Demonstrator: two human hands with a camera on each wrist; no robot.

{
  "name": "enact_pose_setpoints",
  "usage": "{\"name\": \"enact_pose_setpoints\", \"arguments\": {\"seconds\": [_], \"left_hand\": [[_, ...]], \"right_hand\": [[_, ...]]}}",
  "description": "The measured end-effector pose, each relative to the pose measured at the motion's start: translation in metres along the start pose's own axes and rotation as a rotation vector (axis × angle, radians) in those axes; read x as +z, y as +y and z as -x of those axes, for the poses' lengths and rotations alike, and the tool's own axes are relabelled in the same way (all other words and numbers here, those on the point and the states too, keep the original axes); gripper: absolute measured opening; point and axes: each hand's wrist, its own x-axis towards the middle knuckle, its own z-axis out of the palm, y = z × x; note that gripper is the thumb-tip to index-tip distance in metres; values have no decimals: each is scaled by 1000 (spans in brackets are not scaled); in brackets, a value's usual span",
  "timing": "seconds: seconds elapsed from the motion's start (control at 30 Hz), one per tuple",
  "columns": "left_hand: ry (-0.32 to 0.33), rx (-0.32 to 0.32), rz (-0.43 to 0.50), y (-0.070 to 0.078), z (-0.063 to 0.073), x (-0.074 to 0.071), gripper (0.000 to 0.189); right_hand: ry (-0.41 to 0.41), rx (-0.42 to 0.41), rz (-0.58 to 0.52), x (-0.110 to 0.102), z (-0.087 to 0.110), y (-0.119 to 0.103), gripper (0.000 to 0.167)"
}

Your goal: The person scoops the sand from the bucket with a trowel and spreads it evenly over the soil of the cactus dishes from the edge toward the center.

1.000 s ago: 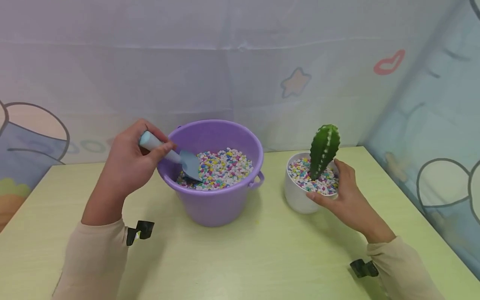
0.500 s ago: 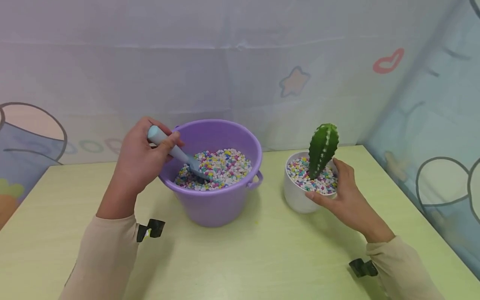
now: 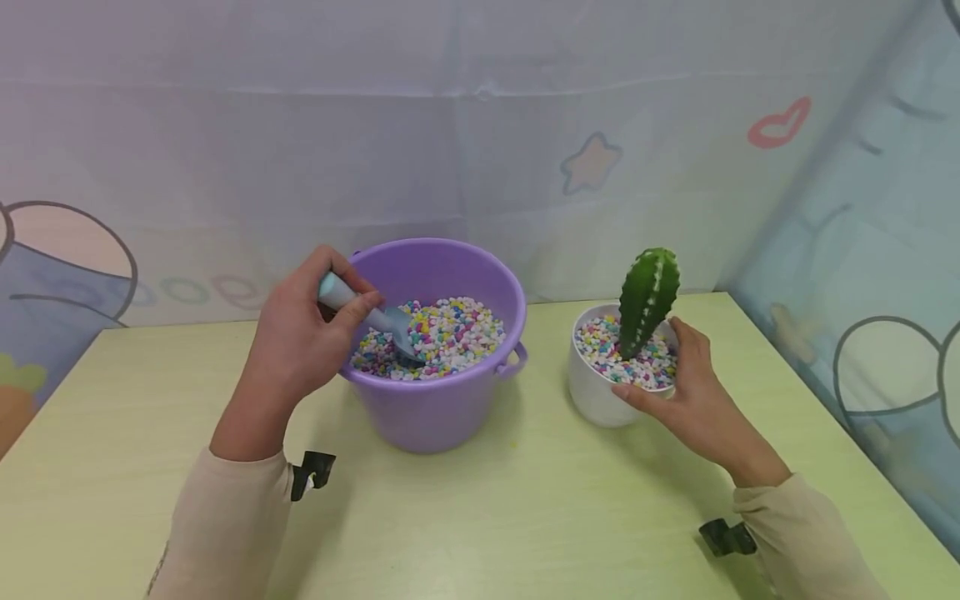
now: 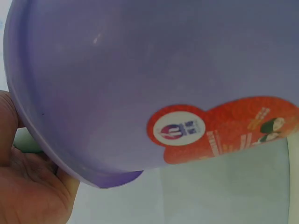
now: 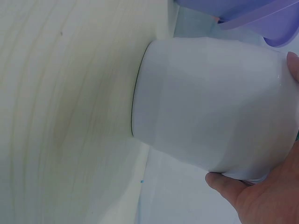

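Observation:
My left hand point(image 3: 311, 329) grips the pale blue handle of a small shovel point(image 3: 375, 317) over the left rim of a purple bucket point(image 3: 431, 412). The shovel's blade dips into multicoloured pebbles point(image 3: 457, 333) inside the bucket, its tip partly hidden among them. My right hand point(image 3: 693, 392) holds a white pot point(image 3: 596, 392) by its right side, thumb at the front rim and fingers behind. From the pebbles in this pot a green cactus point(image 3: 648, 300) rises, leaning slightly right. In the right wrist view the white pot point(image 5: 210, 107) rests on the table.
Both containers stand on a pale yellow-green wooden table point(image 3: 480, 517), with a gap between them. A printed cloth backdrop point(image 3: 337, 150) hangs behind the table and along its right side. In the left wrist view a red label point(image 4: 224, 130) shows on the bucket's outer wall.
My left hand has moved right, carrying the shovel further into the bucket, and its blade has sunk into the pebbles. My right hand, the pot and the cactus have stayed put.

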Motion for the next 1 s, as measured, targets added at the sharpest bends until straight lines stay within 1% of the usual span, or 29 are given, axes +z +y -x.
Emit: {"name": "enact_pose_setpoints", "arguments": {"seconds": [0.27,0.53,0.73,1.0], "left_hand": [[-6,2,7,-3,0,1,16],[-13,-9,-8,-2,0,2,16],[-10,-9,-3,-2,0,0,18],[1,9,-11,-3,-1,0,18]], "right_hand": [[0,-4,8,1,1,1,108],[8,-9,11,0,1,2,108],[4,8,34,-1,1,0,109],[-20,39,44,-2,0,-2,112]]}}
